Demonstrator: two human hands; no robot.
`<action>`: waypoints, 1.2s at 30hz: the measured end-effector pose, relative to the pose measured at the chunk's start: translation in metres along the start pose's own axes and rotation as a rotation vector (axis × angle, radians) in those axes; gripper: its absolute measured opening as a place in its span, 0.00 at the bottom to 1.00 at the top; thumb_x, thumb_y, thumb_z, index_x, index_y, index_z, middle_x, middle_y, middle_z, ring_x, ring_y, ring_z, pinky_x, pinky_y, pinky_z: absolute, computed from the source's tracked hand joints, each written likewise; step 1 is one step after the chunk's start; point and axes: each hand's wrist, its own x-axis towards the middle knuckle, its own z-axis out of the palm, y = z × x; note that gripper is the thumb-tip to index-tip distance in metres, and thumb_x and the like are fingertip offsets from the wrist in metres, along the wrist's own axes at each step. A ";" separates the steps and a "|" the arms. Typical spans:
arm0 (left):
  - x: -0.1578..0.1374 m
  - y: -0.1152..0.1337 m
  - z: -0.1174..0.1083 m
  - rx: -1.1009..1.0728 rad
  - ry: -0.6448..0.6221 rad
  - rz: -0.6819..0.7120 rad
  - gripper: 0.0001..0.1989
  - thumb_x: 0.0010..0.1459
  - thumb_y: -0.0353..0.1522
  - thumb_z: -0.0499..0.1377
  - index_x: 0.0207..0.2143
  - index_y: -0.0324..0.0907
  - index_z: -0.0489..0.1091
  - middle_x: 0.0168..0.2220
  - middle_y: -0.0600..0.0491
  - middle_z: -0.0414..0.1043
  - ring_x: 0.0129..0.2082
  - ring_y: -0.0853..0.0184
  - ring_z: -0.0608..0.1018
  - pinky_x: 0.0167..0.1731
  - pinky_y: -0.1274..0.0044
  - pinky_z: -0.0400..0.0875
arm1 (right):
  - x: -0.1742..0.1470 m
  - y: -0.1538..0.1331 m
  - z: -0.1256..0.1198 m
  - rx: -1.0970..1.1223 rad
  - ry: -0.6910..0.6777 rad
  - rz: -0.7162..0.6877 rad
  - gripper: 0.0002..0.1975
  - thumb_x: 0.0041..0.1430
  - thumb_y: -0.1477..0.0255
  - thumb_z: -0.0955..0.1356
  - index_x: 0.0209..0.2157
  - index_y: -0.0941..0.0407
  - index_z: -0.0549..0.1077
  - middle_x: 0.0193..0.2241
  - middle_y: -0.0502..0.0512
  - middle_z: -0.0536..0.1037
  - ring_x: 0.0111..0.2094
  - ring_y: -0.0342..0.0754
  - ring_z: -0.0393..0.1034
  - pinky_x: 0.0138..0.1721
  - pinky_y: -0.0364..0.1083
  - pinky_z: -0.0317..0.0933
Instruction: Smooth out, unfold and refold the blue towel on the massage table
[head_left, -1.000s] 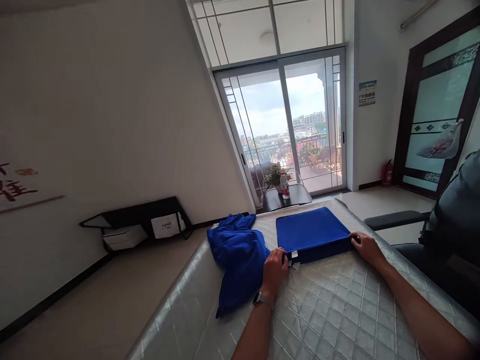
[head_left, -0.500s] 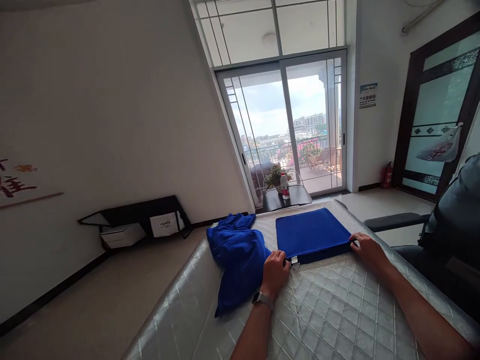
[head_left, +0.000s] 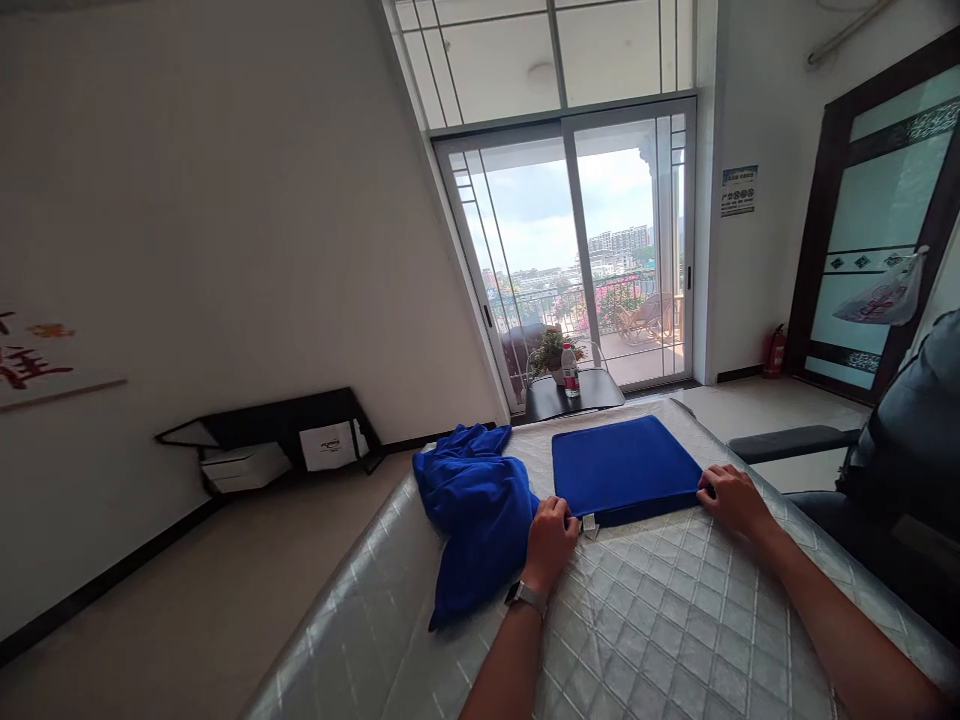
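Observation:
A flat, square blue cushion (head_left: 626,465) with a small white label (head_left: 589,522) at its near edge lies on a bed-like surface covered in silvery quilted sheeting (head_left: 660,610). At its near left corner is my left hand (head_left: 552,540), fingers curled closed on the edge, a watch on the wrist. My right hand (head_left: 736,503) pinches the near right corner between thumb and fingers. A crumpled blue cloth (head_left: 480,520) is heaped just left of the cushion, beside my left hand.
Beyond the far edge stand a dark folding chair (head_left: 574,395) with a bottle (head_left: 570,372) and a potted plant (head_left: 551,352). A black armchair (head_left: 911,440) is close on the right. By the left wall sits a black rack (head_left: 277,430) with white boxes.
Both hands stay at the near corners of the cushion. Its near edge sits slightly higher in the picture and looks a little flatter; the crumpled cloth has hardly moved.

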 end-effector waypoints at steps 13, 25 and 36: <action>-0.002 0.012 0.007 0.049 -0.346 0.259 0.26 0.71 0.42 0.42 0.67 0.44 0.54 0.69 0.47 0.50 0.69 0.61 0.53 0.66 0.64 0.52 | 0.003 -0.018 0.039 0.043 -0.078 -0.120 0.27 0.68 0.57 0.55 0.64 0.49 0.63 0.65 0.54 0.62 0.65 0.55 0.54 0.63 0.58 0.52; 0.006 0.016 -0.020 0.028 -0.620 0.138 0.35 0.67 0.52 0.43 0.68 0.41 0.50 0.71 0.44 0.45 0.70 0.59 0.50 0.66 0.68 0.48 | -0.001 -0.007 0.053 0.014 -0.206 -0.085 0.29 0.68 0.53 0.53 0.67 0.45 0.55 0.68 0.51 0.55 0.67 0.55 0.50 0.64 0.61 0.50; 0.017 -0.044 -0.103 0.298 -0.382 -0.359 0.25 0.54 0.45 0.64 0.50 0.44 0.69 0.53 0.42 0.72 0.55 0.50 0.72 0.51 0.65 0.65 | 0.002 -0.001 0.063 -0.012 -0.148 -0.106 0.30 0.68 0.53 0.51 0.66 0.48 0.58 0.67 0.53 0.58 0.66 0.57 0.52 0.62 0.60 0.55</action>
